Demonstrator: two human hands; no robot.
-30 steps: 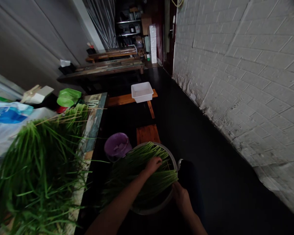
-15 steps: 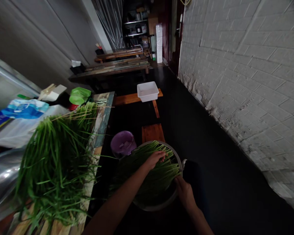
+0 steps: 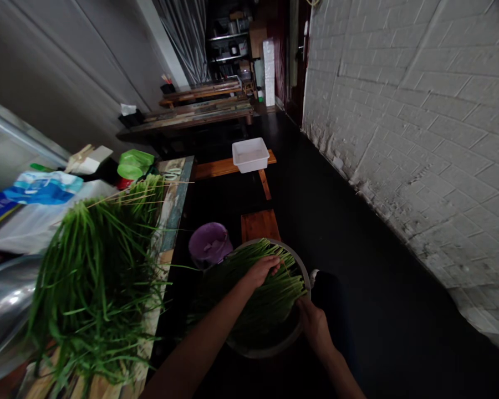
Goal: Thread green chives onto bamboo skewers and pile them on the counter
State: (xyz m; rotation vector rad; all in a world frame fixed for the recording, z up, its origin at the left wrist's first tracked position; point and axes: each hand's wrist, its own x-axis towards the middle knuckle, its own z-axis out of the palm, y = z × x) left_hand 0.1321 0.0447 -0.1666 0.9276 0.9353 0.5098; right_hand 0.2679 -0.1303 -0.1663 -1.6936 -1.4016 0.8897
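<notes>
A round metal basin in front of me is full of long green garlic chives, their pale cut ends pointing right. My left hand reaches across them, its fingers pinched at stalks near the far rim. At the right rim my right hand is closed by the lowest stalk ends; what it grips is hidden in shadow. A faint thin line, perhaps a skewer, shows between the hands. More garlic chives, strung on thin bamboo skewers, lie on the table to the left.
A purple bucket stands left of the basin, a wooden stool just beyond. Farther off, a white plastic tub sits on a wooden bench. On the left table are a metal bowl and a green bag. A brick wall runs along the right.
Both hands stay in almost the same place over the basin. The view has shifted very slightly; nothing is visibly picked up or let go.
</notes>
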